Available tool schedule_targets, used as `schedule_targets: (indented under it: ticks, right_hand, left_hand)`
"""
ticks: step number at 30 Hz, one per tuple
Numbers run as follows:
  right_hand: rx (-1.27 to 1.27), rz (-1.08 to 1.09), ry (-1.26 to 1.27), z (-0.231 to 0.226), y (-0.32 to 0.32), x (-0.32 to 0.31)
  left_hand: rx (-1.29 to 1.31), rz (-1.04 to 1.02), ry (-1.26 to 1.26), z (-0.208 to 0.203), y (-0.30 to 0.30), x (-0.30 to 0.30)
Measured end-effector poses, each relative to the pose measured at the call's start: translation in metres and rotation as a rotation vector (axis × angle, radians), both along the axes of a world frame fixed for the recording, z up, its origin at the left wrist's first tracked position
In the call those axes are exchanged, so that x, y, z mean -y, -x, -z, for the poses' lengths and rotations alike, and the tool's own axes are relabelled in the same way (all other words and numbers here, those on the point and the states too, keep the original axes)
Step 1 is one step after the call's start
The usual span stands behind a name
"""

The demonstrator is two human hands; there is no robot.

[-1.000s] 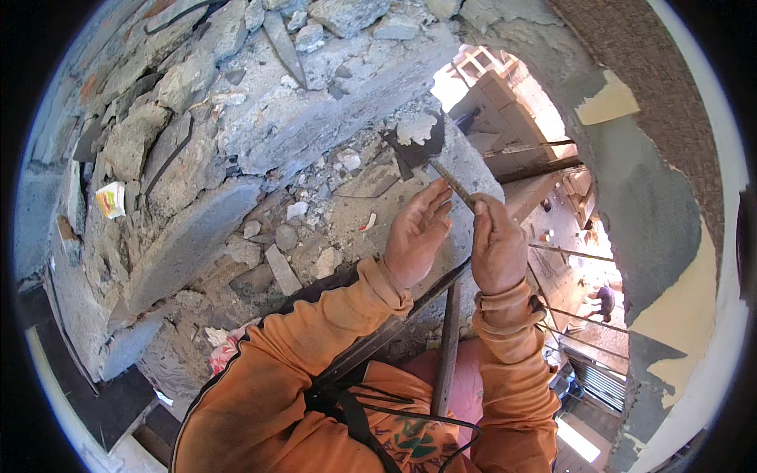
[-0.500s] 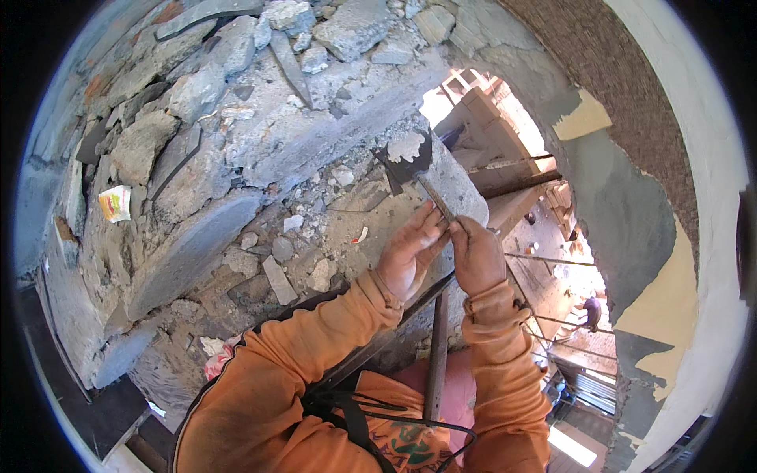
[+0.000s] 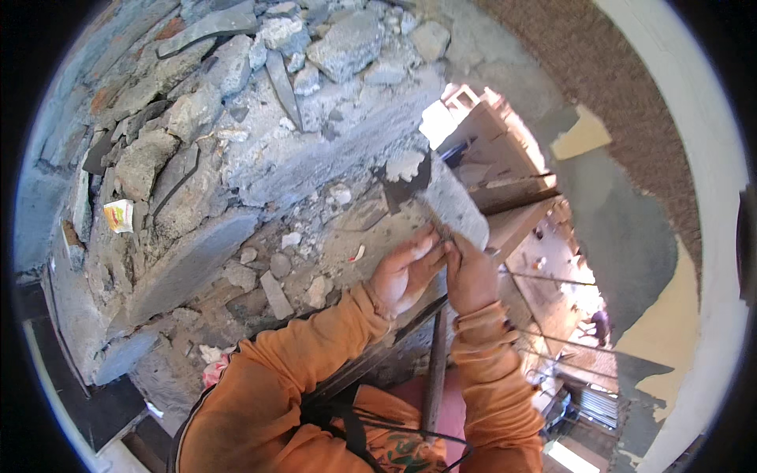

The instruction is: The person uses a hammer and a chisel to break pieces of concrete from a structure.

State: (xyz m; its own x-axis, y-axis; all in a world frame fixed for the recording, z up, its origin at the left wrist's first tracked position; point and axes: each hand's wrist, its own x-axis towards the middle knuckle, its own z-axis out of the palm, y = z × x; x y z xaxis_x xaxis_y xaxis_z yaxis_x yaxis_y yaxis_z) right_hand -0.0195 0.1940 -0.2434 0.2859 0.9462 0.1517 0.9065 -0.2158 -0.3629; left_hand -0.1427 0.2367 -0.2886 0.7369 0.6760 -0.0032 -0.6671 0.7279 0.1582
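My left hand [image 3: 402,276] and my right hand [image 3: 472,277] meet over the broken concrete ledge, fingertips pinched together. Between them is a thin, ridged rod [image 3: 434,218], seen nearly end-on; my fingers cover much of it. Just beyond its far end lies a dark, flat, angular piece [image 3: 406,191] with a pale lump [image 3: 404,165] resting on it. Whether the rod touches that dark piece, I cannot tell. To the left of my hands, small rubble and a red-and-white scrap [image 3: 358,253] lie on the ledge.
Broken concrete slabs [image 3: 347,49] are heaped at the far left, with a small printed packet [image 3: 118,215] among them. A dark metal bar [image 3: 435,370] stands below my hands. Through a jagged opening at right, boards [image 3: 505,150] and a person [image 3: 597,327] show far below.
The rod now shows much shorter beyond my fingers, its angle changed. Both hands have shifted slightly with it, and the whole view has tilted a little.
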Motion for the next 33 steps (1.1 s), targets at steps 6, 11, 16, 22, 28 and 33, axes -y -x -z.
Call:
schedule_targets:
  ticks: [6, 11, 16, 22, 28, 33]
  right_hand:
    - [0.163, -0.043, 0.389, -0.027, 0.036, 0.015]
    - [-0.846, 0.102, -0.326, 0.006, 0.047, 0.120]
    - [-0.446, 0.256, 0.460, 0.115, 0.023, 0.237]
    - [-1.617, 0.604, 0.432, 0.134, -0.004, 0.211]
    - [-0.800, 0.451, 0.121, 0.049, 0.030, 0.255]
    - [-0.353, 0.245, 0.050, -0.042, 0.030, 0.169]
  left_hand:
    - [-0.104, 0.109, 0.010, 0.033, -0.008, -0.008]
    - [-0.269, 0.209, -0.173, -0.010, 0.006, 0.021]
    - [-0.091, 0.442, -0.280, -0.002, 0.011, 0.023]
    - [0.039, 0.674, -0.245, -0.007, 0.018, 0.025]
    - [0.137, 0.693, -0.287, -0.017, 0.056, -0.022]
    - [0.149, 0.851, -0.410, -0.020, 0.069, -0.035]
